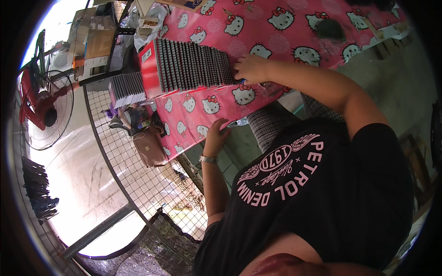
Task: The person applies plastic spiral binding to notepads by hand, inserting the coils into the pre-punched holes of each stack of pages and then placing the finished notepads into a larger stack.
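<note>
A long, packed row of red-covered notebooks runs across the table, its edges dark and silver like wire binding. At the row's right end is my right hand, its curled fingers pressed against the last notebooks. A small blue bit shows under that hand; I cannot make out what it is. My left hand, with a metal watch on its wrist, hovers by the table's near edge. Its fingers are apart and hold nothing. Left of the row stands a shorter stack of grey-and-white notebooks.
A pink cartoon-cat cloth covers the table. A brown bag hangs at its left edge near a wire mesh panel. Further left is a red fan. Boxes and plastic bags pile up behind. A dark round patch lies far right.
</note>
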Demonstrator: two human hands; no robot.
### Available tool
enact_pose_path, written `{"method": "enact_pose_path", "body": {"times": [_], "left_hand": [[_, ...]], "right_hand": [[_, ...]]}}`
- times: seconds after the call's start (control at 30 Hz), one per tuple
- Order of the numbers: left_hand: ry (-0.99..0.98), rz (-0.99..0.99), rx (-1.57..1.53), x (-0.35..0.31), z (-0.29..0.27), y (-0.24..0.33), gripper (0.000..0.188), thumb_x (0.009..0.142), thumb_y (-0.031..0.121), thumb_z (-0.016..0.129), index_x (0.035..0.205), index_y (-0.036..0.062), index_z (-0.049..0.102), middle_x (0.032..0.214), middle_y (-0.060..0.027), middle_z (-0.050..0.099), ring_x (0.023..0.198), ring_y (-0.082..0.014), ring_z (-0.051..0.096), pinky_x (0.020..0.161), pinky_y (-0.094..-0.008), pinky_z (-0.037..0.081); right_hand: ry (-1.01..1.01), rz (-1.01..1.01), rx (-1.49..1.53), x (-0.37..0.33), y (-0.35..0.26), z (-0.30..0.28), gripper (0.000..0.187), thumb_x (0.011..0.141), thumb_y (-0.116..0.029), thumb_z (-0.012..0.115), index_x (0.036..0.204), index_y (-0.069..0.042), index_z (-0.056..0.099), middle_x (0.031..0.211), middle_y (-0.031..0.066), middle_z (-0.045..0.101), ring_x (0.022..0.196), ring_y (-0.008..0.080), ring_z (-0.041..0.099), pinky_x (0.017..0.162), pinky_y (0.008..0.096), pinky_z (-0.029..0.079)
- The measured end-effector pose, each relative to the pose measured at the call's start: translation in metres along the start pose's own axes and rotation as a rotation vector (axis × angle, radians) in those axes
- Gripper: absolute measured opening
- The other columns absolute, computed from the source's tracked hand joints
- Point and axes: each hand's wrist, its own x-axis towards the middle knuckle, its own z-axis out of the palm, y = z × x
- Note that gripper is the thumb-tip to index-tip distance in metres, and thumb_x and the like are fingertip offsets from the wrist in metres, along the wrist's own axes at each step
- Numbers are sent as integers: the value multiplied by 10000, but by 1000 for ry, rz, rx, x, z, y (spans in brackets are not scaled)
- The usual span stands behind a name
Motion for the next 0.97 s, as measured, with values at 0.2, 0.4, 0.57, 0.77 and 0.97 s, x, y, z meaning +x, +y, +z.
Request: {"method": "enact_pose_path", "body": {"times": [0.2, 0.4, 0.57, 0.77, 0.97], "left_hand": [[6, -24, -104, 1, 8, -2, 413, 844, 196, 710, 1225, 72, 611, 1226, -111, 633, 1153, -253, 592, 968, -346, 449], [49, -75, -204, 2, 17, -15, 401, 858, 191, 704, 1223, 55, 610, 1210, -108, 641, 1146, -226, 595, 967, -350, 455], [239, -32, -207, 20, 22, -21, 407, 846, 174, 707, 1221, 50, 611, 1220, -138, 631, 1138, -230, 597, 984, -373, 449], [545, -35, -569, 86, 24, -25, 595, 809, 59, 660, 1358, 23, 433, 1267, -124, 602, 1200, -275, 547, 1000, -364, 414], [311, -63, -1150, 126, 32, -33, 706, 833, 58, 634, 1463, 48, 316, 1501, -130, 371, 1391, -203, 344, 1128, -379, 271]], "right_hand": [[-679, 719, 605, 42, 12, -28, 248, 810, -288, 640, 888, -70, 727, 804, 146, 706, 751, 318, 682, 709, 469, 524], [-345, 272, 131, 11, 8, -17, 347, 714, -387, 745, 974, -159, 712, 1019, 95, 643, 1043, 271, 593, 867, 478, 461], [-291, 272, 26, -2, -2, -15, 392, 713, -415, 751, 1047, -217, 701, 1144, 47, 584, 1190, 252, 493, 972, 519, 385], [-543, 377, 156, 32, -1, -25, 320, 776, -366, 700, 984, -124, 724, 1005, 123, 689, 996, 317, 643, 829, 466, 513], [-553, 356, 124, 40, 0, -35, 402, 784, -393, 700, 1061, -102, 722, 1103, 146, 685, 1041, 288, 654, 903, 435, 505]]}}
